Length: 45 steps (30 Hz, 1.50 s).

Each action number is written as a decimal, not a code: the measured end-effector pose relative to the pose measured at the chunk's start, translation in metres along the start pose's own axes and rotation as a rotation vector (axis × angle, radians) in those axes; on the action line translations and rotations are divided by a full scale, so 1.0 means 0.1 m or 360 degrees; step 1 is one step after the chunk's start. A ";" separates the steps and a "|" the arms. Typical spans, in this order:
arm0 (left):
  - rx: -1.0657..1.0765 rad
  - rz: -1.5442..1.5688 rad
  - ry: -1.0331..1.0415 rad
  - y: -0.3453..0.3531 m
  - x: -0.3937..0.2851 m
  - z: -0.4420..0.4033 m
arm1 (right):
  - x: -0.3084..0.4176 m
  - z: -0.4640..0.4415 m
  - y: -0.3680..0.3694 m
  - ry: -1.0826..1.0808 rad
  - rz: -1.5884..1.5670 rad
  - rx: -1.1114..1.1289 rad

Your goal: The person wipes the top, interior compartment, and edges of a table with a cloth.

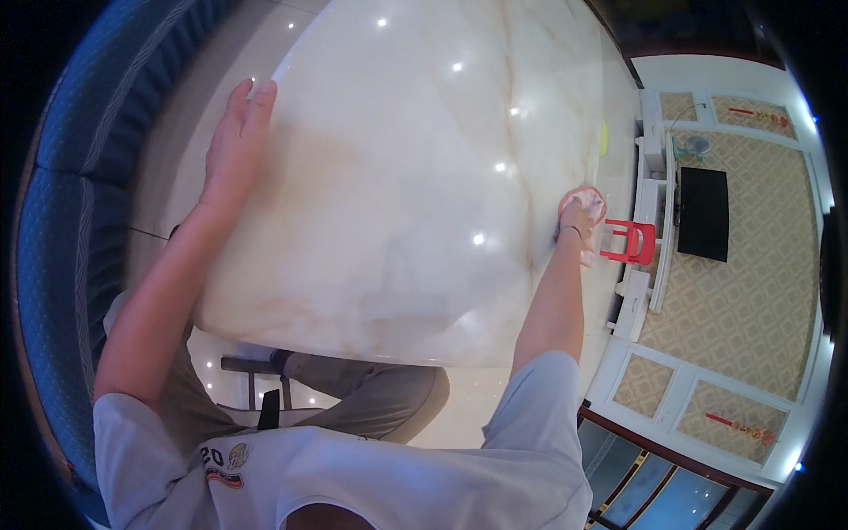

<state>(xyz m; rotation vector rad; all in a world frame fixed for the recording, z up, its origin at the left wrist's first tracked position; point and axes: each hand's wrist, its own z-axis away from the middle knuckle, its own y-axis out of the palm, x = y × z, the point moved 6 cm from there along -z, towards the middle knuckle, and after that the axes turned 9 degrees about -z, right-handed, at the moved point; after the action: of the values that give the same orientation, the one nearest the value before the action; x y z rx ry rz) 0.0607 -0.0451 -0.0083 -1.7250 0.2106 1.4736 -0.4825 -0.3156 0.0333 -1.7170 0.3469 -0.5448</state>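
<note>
A large glossy white marble table (397, 168) with tan veins fills the middle of the view. My right hand (576, 216) reaches out to the table's right side and presses a pink-and-white cloth (592, 201) against the top, its fingers closed on the cloth. Part of the cloth hangs below the wrist. At the opposite side, my left hand (240, 132) rests along the left edge of the table with its fingers stretched out and nothing in them. Some of its fingers are hidden from view.
A blue padded sofa (88, 194) runs along the left. Beyond the right edge stand a red plastic chair (632, 242), a white cabinet (652, 212) and a black television (703, 215) on the wall. Something yellow-green (604, 139) shows at the table's right edge.
</note>
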 end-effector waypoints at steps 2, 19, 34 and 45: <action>0.0035 -0.0008 -0.0043 0.04 0.05 0.00 | 0.24 0.07 0.06 0.0087 -0.0045 0.0097; 0.0142 -0.0071 -0.0168 0.13 0.06 0.00 | 2.45 3.21 0.03 -0.1862 -0.0427 -0.0127; 0.0166 0.0451 -0.0304 0.22 0.24 -0.07 | 1.50 4.51 -0.52 -0.2417 -0.0758 0.0630; -0.0028 0.0153 -0.0039 0.04 0.12 -0.04 | 3.42 2.93 0.33 -0.2393 -0.0704 0.0143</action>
<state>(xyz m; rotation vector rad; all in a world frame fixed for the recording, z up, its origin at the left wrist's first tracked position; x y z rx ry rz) 0.0646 -0.0455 -0.0205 -1.7306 0.2717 1.5697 -0.0359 -0.2535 0.0151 -1.6596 -1.1125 0.5023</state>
